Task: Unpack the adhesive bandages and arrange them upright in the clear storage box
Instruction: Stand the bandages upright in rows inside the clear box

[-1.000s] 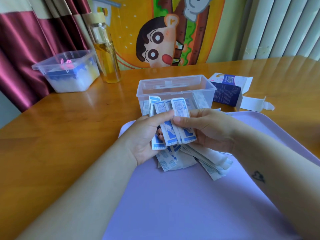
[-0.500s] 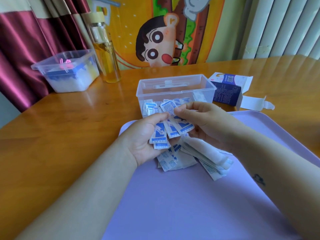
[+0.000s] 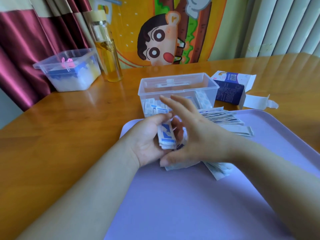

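- A small bundle of bandages (image 3: 165, 135) is held in the left hand (image 3: 147, 141), with the thumb curled over its top end and the fingers wrapped behind it.
- The long axis of the bundle runs away from the person, its far end aimed at the clear storage box (image 3: 173, 91).
- The box stands just beyond the bundle, straight ahead. The left hand is judged the nearer one for the coming placement.
- The right hand (image 3: 199, 135) is seen beside and partly over the bundle. Its fingers (image 3: 174, 105) are straight and spread, with nothing visibly gripped, and its thumb lies below the bundle's near end.
- Bandages already in the box (image 3: 152, 108) are seen through the near wall, some upright and some leaning.
- A loose pile of bandages (image 3: 223, 118) lies flat on the purple tray (image 3: 190, 205), to the right of both hands.
- An opened blue carton (image 3: 228, 92) lies on the wooden surface (image 3: 69, 135), just right of the box.
- The bundle is judged to need tipping onto its end before it is lowered in.
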`<state>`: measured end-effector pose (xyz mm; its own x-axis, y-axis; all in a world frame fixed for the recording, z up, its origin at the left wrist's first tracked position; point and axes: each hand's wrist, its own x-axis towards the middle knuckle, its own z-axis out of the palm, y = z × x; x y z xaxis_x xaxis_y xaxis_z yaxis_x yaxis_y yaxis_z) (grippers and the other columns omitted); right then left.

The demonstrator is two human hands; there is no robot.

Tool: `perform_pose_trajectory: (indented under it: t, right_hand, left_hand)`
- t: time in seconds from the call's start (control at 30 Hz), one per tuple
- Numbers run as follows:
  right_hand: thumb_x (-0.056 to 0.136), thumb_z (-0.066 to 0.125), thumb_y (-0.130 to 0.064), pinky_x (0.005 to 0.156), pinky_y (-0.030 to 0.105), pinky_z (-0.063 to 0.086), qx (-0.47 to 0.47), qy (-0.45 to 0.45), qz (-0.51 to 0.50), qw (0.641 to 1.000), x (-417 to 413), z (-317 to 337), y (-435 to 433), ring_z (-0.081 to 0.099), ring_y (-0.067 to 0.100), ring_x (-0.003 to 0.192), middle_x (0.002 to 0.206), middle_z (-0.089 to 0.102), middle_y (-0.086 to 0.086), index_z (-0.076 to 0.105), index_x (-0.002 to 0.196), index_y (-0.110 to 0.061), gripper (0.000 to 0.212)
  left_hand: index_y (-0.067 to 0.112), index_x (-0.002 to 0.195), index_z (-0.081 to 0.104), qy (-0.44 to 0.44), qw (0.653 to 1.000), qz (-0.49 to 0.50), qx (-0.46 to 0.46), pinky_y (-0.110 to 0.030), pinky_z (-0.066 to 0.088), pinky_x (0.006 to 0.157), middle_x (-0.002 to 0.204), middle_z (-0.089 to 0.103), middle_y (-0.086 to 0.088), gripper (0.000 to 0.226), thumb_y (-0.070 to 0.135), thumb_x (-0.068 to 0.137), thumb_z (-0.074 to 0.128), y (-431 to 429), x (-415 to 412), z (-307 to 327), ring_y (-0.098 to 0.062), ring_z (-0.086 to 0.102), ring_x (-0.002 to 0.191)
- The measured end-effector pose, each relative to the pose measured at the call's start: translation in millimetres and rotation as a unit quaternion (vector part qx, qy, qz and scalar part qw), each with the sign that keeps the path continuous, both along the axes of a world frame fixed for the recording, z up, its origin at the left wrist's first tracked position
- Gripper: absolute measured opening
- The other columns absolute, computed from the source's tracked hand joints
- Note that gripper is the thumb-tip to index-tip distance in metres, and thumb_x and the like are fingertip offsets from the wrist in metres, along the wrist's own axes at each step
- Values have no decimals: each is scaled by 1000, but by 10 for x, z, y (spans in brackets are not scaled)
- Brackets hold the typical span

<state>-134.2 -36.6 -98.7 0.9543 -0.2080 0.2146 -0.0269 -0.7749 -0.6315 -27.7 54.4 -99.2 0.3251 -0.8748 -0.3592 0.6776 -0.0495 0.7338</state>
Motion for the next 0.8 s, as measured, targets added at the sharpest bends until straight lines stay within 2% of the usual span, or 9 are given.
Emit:
perform_pose_trajectory:
  t: [0.07, 0.17, 0.23, 0.37, 0.4, 0.5, 0.57, 0.67, 0.8]
  right_hand:
    - [54, 86, -43, 96, 13, 32, -48, 22, 4, 999, 13, -48, 21, 33, -3, 121, 151, -1, -13, 2, 145, -47, 124]
    - [59, 86, -35, 80, 5, 39, -55, -2, 3, 998, 24, -32, -29, 49, 4, 98, 143, 21, -7, 20, 143, -43, 107]
    - [60, 86, -31, 74, 2, 38, -48, -14, 10, 999, 7, -4, -42, 50, 5, 89, 130, 32, -8, 31, 139, -40, 96]
    - [54, 87, -39, 81, 8, 46, -37, -19, 3, 999, -10, 20, -40, 59, 14, 97, 143, 14, -16, 29, 137, -44, 102]
    - [53, 88, -41, 84, 11, 48, -14, -29, 3, 999, -10, 33, -29, 59, 14, 101, 143, 17, -19, 32, 136, -44, 100]
    - [62, 80, -38, 79, 9, 45, 51, -90, -2, 995, -29, 82, -17, 55, -5, 95, 114, 46, -31, 52, 121, -34, 65]
    - [77, 72, -26, 75, 11, 47, 111, -92, -6, 990, -52, 133, -28, 60, -3, 84, 113, 53, -21, 56, 117, -30, 44]
    - [90, 56, -13, 68, 14, 51, 165, -114, -23, 979, -70, 184, -79, 60, 0, 69, 104, 60, -10, 57, 122, -29, 36]
    - [92, 54, -4, 49, 3, 39, 176, -114, -36, 977, -57, 179, -144, 54, -1, 47, 56, 61, -13, 64, 108, -22, 26]
  left_hand:
    - [7, 111, 57, -55, 997, -58, 20, -32, 51, 78, 101, 58, -15, 23, 14, 93, 42, 11, -40, -13, -25, 59, 93]
    - [7, 92, 59, -127, 988, -87, 22, -24, 49, 64, 79, 56, -7, 16, 9, 94, 42, 5, -71, -38, -17, 57, 76]
    - [8, 85, 57, -151, 984, -90, 18, -22, 47, 60, 72, 52, -5, 16, 5, 93, 43, 9, -84, -33, -14, 55, 70]
    - [11, 86, 62, -174, 980, -94, 22, -20, 48, 51, 64, 49, -1, 18, 9, 95, 46, 47, -72, -11, -10, 55, 59]
    - [13, 82, 65, -184, 978, -98, 28, -21, 47, 48, 62, 49, 1, 23, 10, 96, 46, 64, -66, 1, -10, 55, 56]
    - [18, 80, 68, -226, 965, -125, 46, -18, 40, 42, 62, 52, 2, 20, 12, 91, 53, 93, -68, 30, -8, 50, 54]
    - [16, 80, 67, -226, 965, -128, 39, -15, 30, 39, 61, 51, 1, 5, 13, 78, 63, 95, -51, 50, -8, 50, 54]
    - [14, 86, 67, -213, 967, -134, 34, -13, 25, 38, 61, 49, 4, 10, 20, 84, 58, 97, 2, 45, -6, 47, 54]
    - [14, 87, 69, -234, 961, -142, 44, -13, 23, 37, 60, 51, 4, 14, 18, 87, 56, 104, -4, 25, -5, 46, 52]
